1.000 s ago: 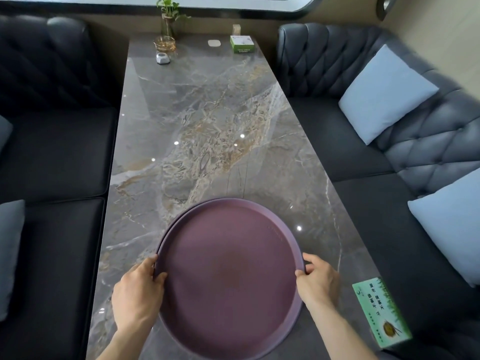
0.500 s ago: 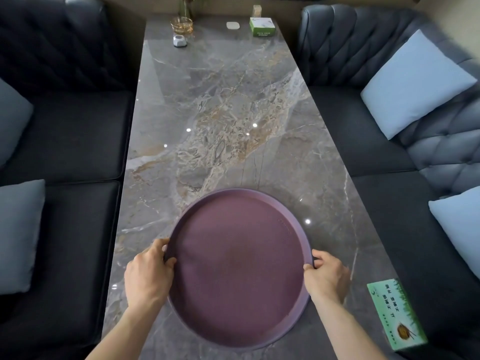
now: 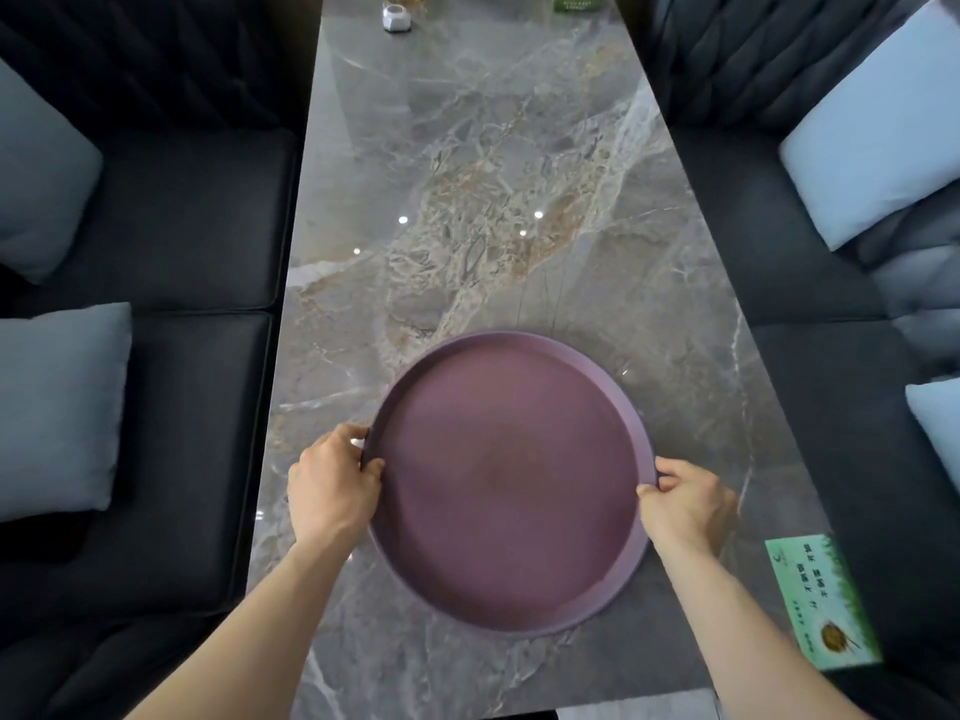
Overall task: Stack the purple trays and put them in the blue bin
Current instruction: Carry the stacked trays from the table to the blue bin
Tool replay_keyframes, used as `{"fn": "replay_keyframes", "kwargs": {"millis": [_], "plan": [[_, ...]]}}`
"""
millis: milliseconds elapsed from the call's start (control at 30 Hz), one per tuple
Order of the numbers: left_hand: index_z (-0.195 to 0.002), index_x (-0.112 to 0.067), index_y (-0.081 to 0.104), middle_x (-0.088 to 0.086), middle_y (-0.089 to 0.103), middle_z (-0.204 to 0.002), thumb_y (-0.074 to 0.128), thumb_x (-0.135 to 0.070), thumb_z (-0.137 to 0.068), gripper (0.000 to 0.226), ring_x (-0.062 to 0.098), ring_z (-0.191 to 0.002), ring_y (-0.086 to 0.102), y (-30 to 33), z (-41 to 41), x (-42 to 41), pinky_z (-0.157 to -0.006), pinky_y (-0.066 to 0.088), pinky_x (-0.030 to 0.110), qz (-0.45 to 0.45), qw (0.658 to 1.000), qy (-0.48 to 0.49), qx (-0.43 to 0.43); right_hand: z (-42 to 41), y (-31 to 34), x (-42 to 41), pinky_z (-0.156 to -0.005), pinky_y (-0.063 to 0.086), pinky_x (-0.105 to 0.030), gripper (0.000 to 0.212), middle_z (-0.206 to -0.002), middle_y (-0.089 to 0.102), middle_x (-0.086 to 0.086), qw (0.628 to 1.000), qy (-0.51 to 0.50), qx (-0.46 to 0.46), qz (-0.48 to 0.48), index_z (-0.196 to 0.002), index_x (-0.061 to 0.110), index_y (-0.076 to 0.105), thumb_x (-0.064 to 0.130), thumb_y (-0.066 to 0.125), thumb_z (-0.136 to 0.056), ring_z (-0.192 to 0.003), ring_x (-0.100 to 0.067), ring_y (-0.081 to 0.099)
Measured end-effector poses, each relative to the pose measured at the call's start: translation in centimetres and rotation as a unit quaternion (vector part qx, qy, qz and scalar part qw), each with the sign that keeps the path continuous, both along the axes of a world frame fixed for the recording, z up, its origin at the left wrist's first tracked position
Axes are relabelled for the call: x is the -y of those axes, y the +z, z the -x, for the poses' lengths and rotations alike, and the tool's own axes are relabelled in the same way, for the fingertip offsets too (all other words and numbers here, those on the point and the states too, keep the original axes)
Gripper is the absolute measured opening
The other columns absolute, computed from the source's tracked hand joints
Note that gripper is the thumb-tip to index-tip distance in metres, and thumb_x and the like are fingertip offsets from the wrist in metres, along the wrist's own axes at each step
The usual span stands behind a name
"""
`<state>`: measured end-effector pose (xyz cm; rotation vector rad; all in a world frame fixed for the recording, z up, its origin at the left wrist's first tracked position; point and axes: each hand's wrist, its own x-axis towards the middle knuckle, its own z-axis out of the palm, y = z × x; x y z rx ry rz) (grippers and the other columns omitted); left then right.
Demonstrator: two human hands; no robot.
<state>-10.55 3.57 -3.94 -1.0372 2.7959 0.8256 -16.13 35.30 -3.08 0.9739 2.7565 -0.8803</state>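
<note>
Round purple trays [image 3: 511, 485] lie nested as one stack on the near part of the grey marble table [image 3: 493, 200]; a second rim shows along the right and far edge. My left hand [image 3: 332, 485] grips the stack's left rim, thumb over the edge. My right hand [image 3: 685, 498] grips the right rim the same way. No blue bin is in view.
A green tissue box [image 3: 821, 600] lies at the table's near right edge. A small white object [image 3: 397, 18] and another green box [image 3: 576, 0] sit at the far end. Dark sofas with pale blue cushions [image 3: 878, 122] flank the table on both sides.
The view has tilted down and pulled back, so the trays appear higher in the frame. Both hands keep their grip on the rims.
</note>
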Motion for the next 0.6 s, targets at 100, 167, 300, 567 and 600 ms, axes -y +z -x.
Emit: {"fn": "replay_keyframes", "kwargs": {"millis": [100, 167, 300, 567, 600], "plan": [[-0.111, -0.026, 0.067, -0.004, 0.074, -0.094, 0.071, -0.022, -0.079, 0.032, 0.026, -0.094, 0.068, -0.2, 0.0, 0.0, -0.083, 0.044, 0.040, 0.001, 1.000, 0.005, -0.003, 0.0, -0.2, -0.3, -0.094, 0.050, -0.033, 0.038, -0.099, 0.078, -0.006, 1.000, 0.003, 0.013, 0.012, -0.110, 0.017, 0.076, 0.004, 0.079, -0.075, -0.097, -0.029, 0.069], [-0.110, -0.025, 0.065, -0.003, 0.072, -0.097, 0.071, -0.022, -0.080, 0.031, 0.025, -0.092, 0.068, -0.5, 0.0, -0.1, -0.080, 0.045, 0.039, 0.011, 1.000, 0.003, -0.010, 0.1, -0.3, -0.4, -0.092, 0.050, -0.033, 0.038, -0.098, 0.077, -0.006, 1.000, 0.004, 0.018, 0.017, -0.110, 0.018, 0.076, 0.005, 0.079, -0.075, -0.095, -0.029, 0.069], [-0.113, -0.025, 0.065, -0.001, 0.070, -0.104, 0.069, -0.022, -0.083, 0.031, 0.027, -0.092, 0.067, -0.9, -0.3, -0.6, -0.071, 0.040, 0.035, 0.034, 0.999, 0.005, -0.020, 0.1, -0.5, -0.3, -0.085, 0.050, -0.033, 0.033, -0.098, 0.076, -0.006, 0.999, 0.016, 0.029, 0.020, -0.108, 0.017, 0.074, 0.003, 0.077, -0.078, -0.094, -0.031, 0.066], [-0.113, -0.025, 0.057, 0.005, 0.062, -0.109, 0.068, -0.024, -0.086, 0.029, 0.037, -0.090, 0.062, -1.1, 0.5, -0.7, -0.071, 0.041, 0.041, 0.038, 0.999, -0.009, 0.009, 0.2, -0.3, -0.5, -0.073, 0.039, -0.030, 0.026, -0.100, 0.072, -0.005, 0.998, 0.040, 0.055, -0.005, -0.107, 0.020, 0.064, 0.006, 0.068, -0.086, -0.082, -0.025, 0.052], [-0.113, -0.026, 0.056, 0.004, 0.062, -0.108, 0.067, -0.024, -0.086, 0.029, 0.036, -0.092, 0.061, -1.1, 0.6, -0.6, -0.072, 0.040, 0.040, 0.023, 1.000, -0.001, 0.017, 0.1, -0.3, -0.4, -0.073, 0.038, -0.030, 0.026, -0.102, 0.071, -0.006, 0.998, 0.041, 0.057, -0.009, -0.109, 0.020, 0.064, 0.006, 0.067, -0.087, -0.082, -0.025, 0.050]]}}
